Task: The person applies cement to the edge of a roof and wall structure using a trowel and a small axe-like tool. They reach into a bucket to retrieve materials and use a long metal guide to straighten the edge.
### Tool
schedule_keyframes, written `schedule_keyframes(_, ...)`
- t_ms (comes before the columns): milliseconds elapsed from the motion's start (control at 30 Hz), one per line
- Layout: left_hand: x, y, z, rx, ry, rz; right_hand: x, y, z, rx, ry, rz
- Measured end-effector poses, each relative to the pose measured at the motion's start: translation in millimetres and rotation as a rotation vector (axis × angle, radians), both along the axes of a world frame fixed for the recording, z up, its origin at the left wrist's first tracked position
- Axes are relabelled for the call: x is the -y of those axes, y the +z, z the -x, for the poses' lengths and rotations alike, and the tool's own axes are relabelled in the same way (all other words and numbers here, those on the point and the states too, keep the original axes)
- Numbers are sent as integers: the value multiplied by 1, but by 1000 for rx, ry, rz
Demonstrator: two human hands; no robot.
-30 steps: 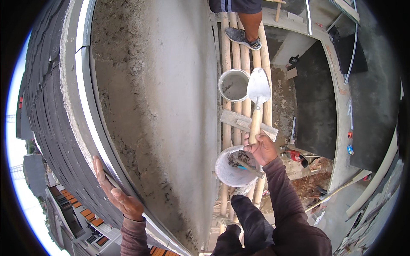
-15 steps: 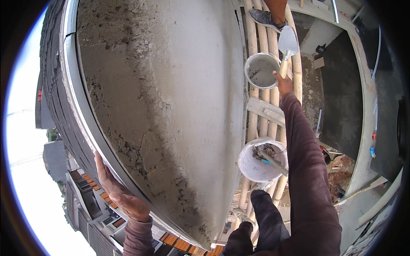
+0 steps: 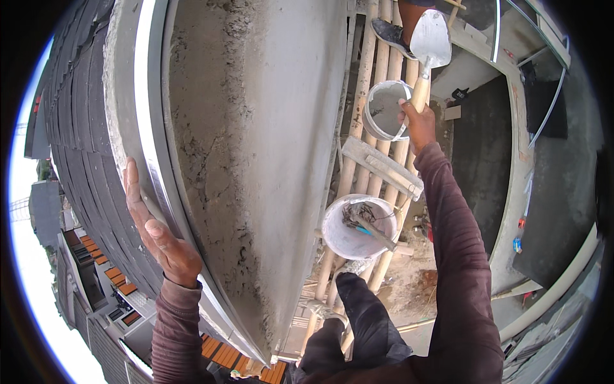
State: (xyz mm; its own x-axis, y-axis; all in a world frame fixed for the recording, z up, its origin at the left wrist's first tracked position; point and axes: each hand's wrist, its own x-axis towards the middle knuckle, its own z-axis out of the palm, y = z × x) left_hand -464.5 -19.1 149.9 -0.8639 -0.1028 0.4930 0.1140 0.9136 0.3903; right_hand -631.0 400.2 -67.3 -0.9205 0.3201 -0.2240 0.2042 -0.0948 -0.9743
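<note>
My left hand (image 3: 157,224) lies along the metal-edged top (image 3: 169,214) of the wall, fingers stretched out. My right hand (image 3: 417,125) is closed on the wooden handle of a trowel (image 3: 430,40), its blade pointing away from me. That hand is at the rim of a small grey bucket (image 3: 384,109) with grey material inside; I cannot tell whether it also grips the bucket. Nearer my legs, a larger whitish bucket (image 3: 339,233) holds a stick and dark tools. Short boards (image 3: 374,163) lie between the buckets on bamboo poles (image 3: 358,83).
A grey plastered surface (image 3: 275,141) fills the middle, beside dark roof tiles (image 3: 77,128). Another person's shoe (image 3: 387,35) is on the bamboo platform at the top. The platform stands high, with a lower level (image 3: 480,192) to the right and roofs below left.
My right arm has reached forward with the trowel, from beside the larger bucket to the small one. My left hand stays flat along the wall edge. The view has shifted.
</note>
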Motion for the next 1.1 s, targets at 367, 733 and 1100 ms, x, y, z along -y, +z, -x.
schedule_keyframes(367, 3, 15, -34, -268, -77, -135, 67, 177, -273, -54, 238, -47)
schedule_keyframes(733, -113, -87, -451, 631, 342, -1648, 153, 148, -592, 351, 771, -165)
schedule_keyframes(1100, -104, -148, -690, 352, 892, -2071, 242, 124, -708, 194, 1855, -329)
